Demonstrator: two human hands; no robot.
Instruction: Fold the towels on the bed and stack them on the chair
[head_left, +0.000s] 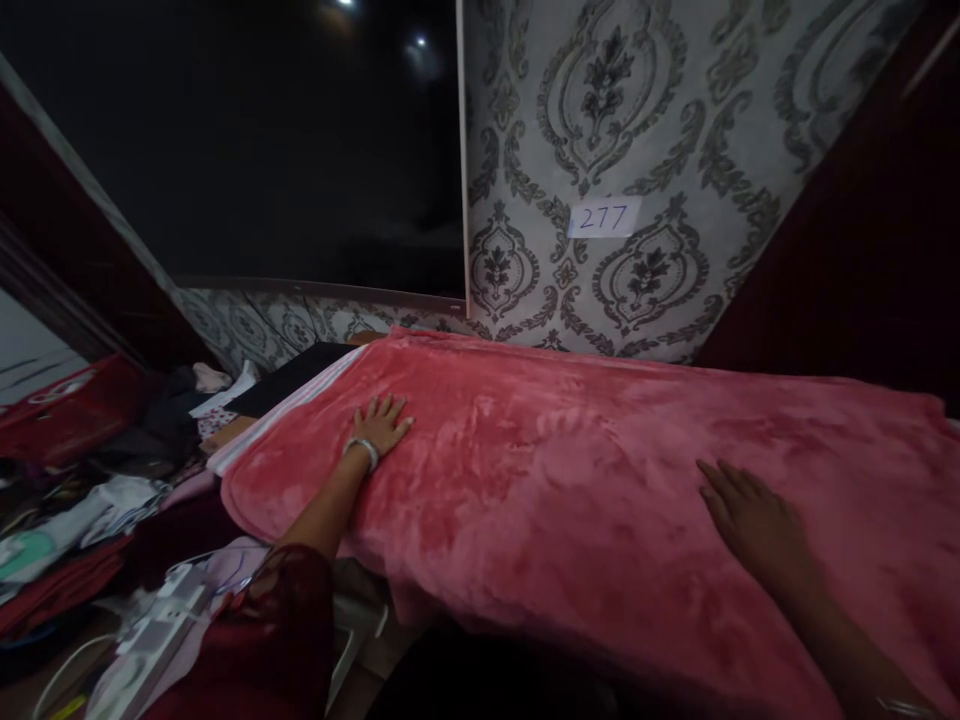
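Note:
A plush pink-red blanket lies spread over a raised surface in front of me, its front edge hanging down. My left hand rests flat on its left part, fingers spread, with a bracelet on the wrist. Farther right, my right hand lies palm down on the blanket, fingers stretched out and fairly close together. Neither hand grips the cloth. A white-and-pink striped cloth edge shows under the blanket's left side.
Behind the blanket stand a patterned wall with a paper label reading 277 and a large dark television. A black panel lies at the left. Heaped clothes and a white sewing machine are at lower left.

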